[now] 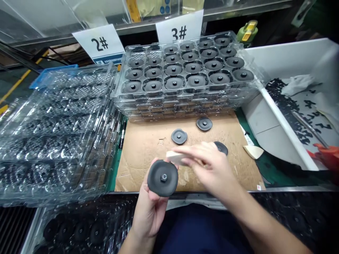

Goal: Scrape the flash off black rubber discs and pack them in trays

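My left hand (153,208) is closed on a black rounded-square rubber part (156,185) with a metal stud at its centre, its face turned up towards me. Pinched in my right hand (209,164) is a small white block (173,156), held at the upper right edge of that part. I cannot tell whether the block touches it. On the cardboard (143,141) lie more of these black parts: one in the middle (179,136), one farther back (204,123), and one (221,147) partly behind my right hand.
A stack of clear plastic trays (164,93) holding several black parts stands behind the cardboard. More clear trays (60,116) are stacked at left. A white bin (288,130) with black scraps and a red-handled tool (324,151) is at right, beside a cream wedge (253,151).
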Demonstrator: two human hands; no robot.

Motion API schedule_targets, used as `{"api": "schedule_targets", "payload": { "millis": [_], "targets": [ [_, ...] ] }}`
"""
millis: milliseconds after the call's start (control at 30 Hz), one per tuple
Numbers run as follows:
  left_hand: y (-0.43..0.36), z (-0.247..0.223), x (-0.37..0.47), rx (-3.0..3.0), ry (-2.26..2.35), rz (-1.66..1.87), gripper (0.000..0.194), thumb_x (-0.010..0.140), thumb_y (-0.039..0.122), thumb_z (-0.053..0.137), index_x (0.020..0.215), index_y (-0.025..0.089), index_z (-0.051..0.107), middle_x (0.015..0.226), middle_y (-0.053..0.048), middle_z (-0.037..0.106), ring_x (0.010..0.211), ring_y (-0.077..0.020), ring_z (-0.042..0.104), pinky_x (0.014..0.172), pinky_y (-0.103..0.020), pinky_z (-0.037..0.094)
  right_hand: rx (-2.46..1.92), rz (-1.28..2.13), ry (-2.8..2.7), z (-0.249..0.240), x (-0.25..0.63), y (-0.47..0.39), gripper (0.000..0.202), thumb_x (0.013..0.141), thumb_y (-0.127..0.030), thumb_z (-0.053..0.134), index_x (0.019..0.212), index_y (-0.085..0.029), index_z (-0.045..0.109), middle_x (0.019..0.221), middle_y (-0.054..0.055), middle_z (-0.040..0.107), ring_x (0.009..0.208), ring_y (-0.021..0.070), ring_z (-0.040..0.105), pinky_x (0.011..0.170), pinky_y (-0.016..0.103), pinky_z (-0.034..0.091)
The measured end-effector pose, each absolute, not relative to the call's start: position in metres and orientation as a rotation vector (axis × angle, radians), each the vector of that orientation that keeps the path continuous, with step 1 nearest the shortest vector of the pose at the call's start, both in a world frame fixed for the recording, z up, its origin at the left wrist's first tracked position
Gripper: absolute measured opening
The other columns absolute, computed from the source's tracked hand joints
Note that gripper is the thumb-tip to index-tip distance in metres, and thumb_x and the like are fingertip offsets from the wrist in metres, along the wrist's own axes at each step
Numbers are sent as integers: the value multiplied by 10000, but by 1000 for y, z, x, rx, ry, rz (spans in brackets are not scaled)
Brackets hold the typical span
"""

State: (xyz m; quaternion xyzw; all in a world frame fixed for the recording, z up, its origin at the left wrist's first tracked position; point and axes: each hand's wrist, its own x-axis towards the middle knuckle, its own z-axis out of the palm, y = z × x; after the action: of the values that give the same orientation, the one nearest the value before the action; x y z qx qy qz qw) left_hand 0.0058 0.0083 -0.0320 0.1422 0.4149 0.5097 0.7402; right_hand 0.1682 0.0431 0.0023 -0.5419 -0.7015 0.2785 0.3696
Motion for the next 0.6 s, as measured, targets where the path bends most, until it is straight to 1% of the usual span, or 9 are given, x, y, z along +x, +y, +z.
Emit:
{"api": "schedule_targets", "payload": {
  "millis": [100, 200, 267, 333, 433, 500, 567, 600],
  "targets": [
    [7, -32, -2, 226, 790, 1101, 609, 581, 434, 717, 1157, 350, 536, 1259, -24, 548, 1108, -241, 534, 936, -306, 425, -1563, 731, -1736, -35, 185, 36, 273, 857, -197, 514, 1103, -287, 591, 919, -3, 670, 780, 153, 538, 722, 315, 407],
    [7, -29, -6, 213, 751, 1084, 563, 603, 422, 700, 1141, 338, 555, 1229, -17, 570, 1114, -238, 532, 945, -300, 421, -1538, 789, -1857, -71, 188, 22, 269, 863, -161, 472, 1084, -242, 603, 925, 24, 674, 755, 152, 555, 701, 318, 446],
    [9, -26, -5, 202, 767, 1050, 551, 603, 404, 707, 1130, 330, 564, 1229, -10, 568, 1130, -241, 518, 964, -307, 408, -1517, 812, -1929, -78, 186, 18, 261, 853, -136, 470, 1045, -222, 625, 895, 29, 677, 763, 153, 568, 708, 315, 456],
    [10, -23, -2, 189, 779, 1035, 539, 603, 394, 714, 1119, 327, 571, 1221, -2, 573, 1131, -242, 515, 984, -324, 392, -1543, 813, -1891, -66, 181, 19, 255, 858, -146, 470, 1055, -218, 617, 883, 29, 668, 763, 150, 571, 693, 295, 459],
    [10, -24, 4, 199, 784, 1092, 532, 619, 383, 713, 1128, 331, 564, 1183, 0, 599, 1117, -227, 528, 974, -321, 406, -1502, 790, -1705, -20, 171, 23, 276, 869, -184, 471, 1129, -220, 559, 983, 39, 634, 785, 140, 571, 635, 250, 460],
    [8, -26, 7, 192, 784, 1083, 529, 658, 328, 709, 1159, 329, 540, 1163, -5, 612, 1115, -209, 530, 965, -307, 414, -1325, 752, -1707, 12, 163, 24, 313, 865, -161, 465, 1172, -184, 523, 1042, 58, 613, 845, 144, 568, 696, 251, 471],
    [7, -29, 7, 159, 764, 1025, 532, 679, 294, 703, 1179, 321, 525, 1149, -10, 621, 1097, -208, 542, 964, -321, 416, -1143, 777, -1866, 34, 156, 23, 312, 861, -137, 440, 1160, -133, 527, 963, 66, 629, 831, 149, 571, 745, 262, 473],
    [7, -29, 8, 145, 763, 1004, 547, 675, 277, 707, 1187, 320, 518, 1147, -11, 623, 1086, -213, 550, 966, -334, 414, -1104, 840, -1961, 40, 153, 23, 291, 855, -130, 436, 1123, -133, 550, 902, 55, 633, 797, 147, 573, 735, 260, 475]
  ]
}}
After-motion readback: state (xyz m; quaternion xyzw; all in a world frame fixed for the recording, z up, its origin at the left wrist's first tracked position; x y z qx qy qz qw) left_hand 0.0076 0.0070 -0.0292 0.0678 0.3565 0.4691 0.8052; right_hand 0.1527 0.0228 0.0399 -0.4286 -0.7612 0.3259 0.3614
